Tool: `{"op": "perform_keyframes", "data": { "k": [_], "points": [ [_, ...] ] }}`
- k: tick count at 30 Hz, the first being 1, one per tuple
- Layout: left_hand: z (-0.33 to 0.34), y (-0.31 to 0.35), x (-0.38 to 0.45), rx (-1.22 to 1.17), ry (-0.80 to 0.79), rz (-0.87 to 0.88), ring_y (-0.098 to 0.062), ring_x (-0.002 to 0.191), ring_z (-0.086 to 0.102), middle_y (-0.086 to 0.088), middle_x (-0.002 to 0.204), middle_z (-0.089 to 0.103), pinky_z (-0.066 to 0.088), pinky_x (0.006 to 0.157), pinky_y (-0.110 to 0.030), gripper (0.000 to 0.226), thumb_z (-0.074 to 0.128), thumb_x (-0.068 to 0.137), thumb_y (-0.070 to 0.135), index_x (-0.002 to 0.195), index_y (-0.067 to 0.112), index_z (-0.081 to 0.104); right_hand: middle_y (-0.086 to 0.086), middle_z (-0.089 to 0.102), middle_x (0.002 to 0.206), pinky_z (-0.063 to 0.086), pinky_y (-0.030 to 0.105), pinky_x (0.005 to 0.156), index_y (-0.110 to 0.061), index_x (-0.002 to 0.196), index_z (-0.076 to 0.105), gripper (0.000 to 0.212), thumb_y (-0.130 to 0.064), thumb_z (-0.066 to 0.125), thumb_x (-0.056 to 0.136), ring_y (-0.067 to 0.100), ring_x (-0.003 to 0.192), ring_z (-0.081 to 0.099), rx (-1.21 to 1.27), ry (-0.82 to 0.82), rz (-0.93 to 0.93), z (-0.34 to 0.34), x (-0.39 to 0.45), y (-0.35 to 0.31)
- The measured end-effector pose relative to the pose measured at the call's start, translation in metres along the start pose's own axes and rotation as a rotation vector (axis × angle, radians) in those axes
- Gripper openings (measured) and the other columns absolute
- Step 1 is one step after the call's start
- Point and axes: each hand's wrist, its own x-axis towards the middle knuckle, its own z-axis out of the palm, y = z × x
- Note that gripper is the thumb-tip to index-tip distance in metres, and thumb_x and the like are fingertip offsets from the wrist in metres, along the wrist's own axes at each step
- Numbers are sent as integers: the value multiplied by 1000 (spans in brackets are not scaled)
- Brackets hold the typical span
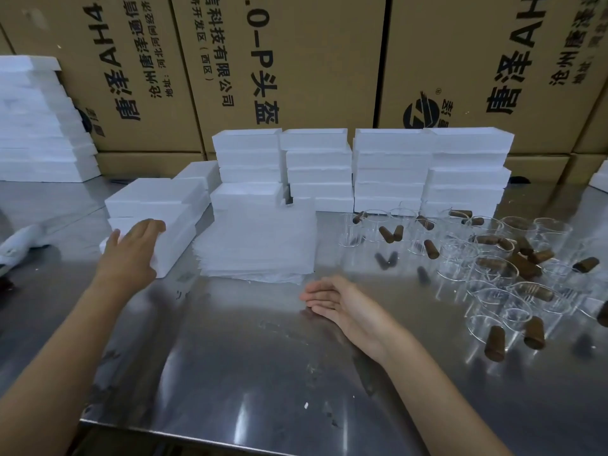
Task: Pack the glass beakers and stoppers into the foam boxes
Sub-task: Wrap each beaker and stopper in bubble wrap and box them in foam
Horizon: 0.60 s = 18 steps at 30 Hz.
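Observation:
Several clear glass beakers (493, 268) stand clustered on the steel table at the right, with brown stoppers (523, 264) lying in and among them. White foam boxes (388, 169) are stacked in rows at the back centre. My left hand (131, 248) rests flat, fingers straight, on the nearest foam box (174, 245) of a low stack at the left. My right hand (339, 301) lies palm up and relaxed on the table in the middle, holding nothing, left of the beakers.
A pile of thin white foam sheets (260, 245) lies between the two hands. More foam boxes (39, 126) are stacked at the far left. Cardboard cartons (296, 60) wall off the back. The table's front edge (230, 439) runs close below.

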Motion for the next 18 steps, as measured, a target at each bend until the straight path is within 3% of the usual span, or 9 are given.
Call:
{"op": "perform_keyframes", "data": {
  "k": [5,9,11,18],
  "points": [
    [-13,18,17,31,9,-85,-29,129,43,-13,133,48,17,118,-44,58,62,76,0,131,11,47,19,71,92,57,29,84,2,98,65,27,-12,41,101,24,85,68,-14,20,7,-5,4,-4],
    [-26,65,35,-129,172,5,-41,116,54,-18,138,52,36,103,-44,43,54,85,1,128,5,56,16,65,75,55,27,51,2,88,65,21,-5,48,97,20,60,59,-225,294,-157,-18,17,-13],
    [-29,90,55,-174,205,97,-42,110,57,-17,138,54,39,97,-44,40,49,89,0,128,5,57,13,63,70,53,30,48,4,85,65,23,-5,48,97,18,57,56,-320,404,-265,-33,24,-17],
    [-15,132,157,-173,-42,134,-31,129,47,-6,144,49,40,104,-41,42,49,95,10,135,18,53,6,61,55,48,26,38,-1,80,64,23,-6,49,96,12,45,55,-279,404,-352,-55,49,-7]
  ]
}}
